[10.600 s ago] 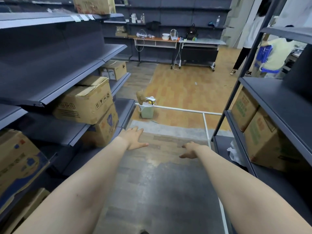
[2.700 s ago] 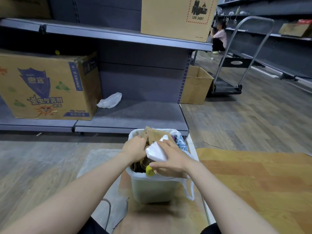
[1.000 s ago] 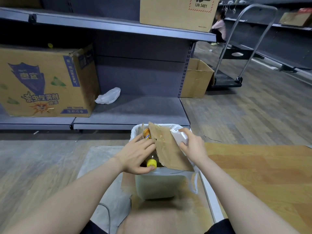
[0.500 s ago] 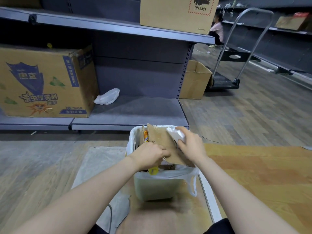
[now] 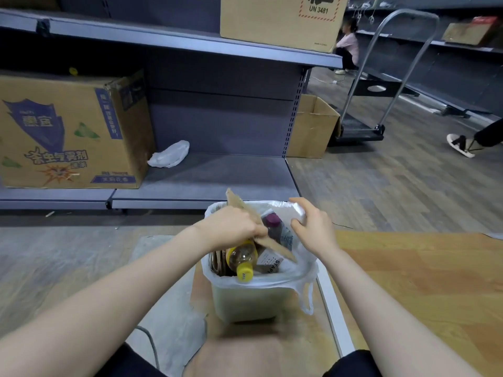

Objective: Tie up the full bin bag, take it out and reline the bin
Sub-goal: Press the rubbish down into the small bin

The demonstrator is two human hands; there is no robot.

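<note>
pushing the flat brown cardboard piece [image 5: 261,229] lower than before, the left hand [image 5: 231,227] grips it while the right hand [image 5: 310,227] pinches the thin white bin bag [image 5: 304,270] rim in the small pale plastic bin [image 5: 245,300], so tying comes soon.

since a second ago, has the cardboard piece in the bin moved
Yes. The cardboard piece, gripped by the left hand, has swung from lying flat over the bin mouth to edge-on, uncovering the purple-capped bottle.

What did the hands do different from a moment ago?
The left hand now grips the cardboard and has turned it edge-on, uncovering a purple-capped bottle. The right hand still holds the bag's rim. The bin hasn't moved.
</note>
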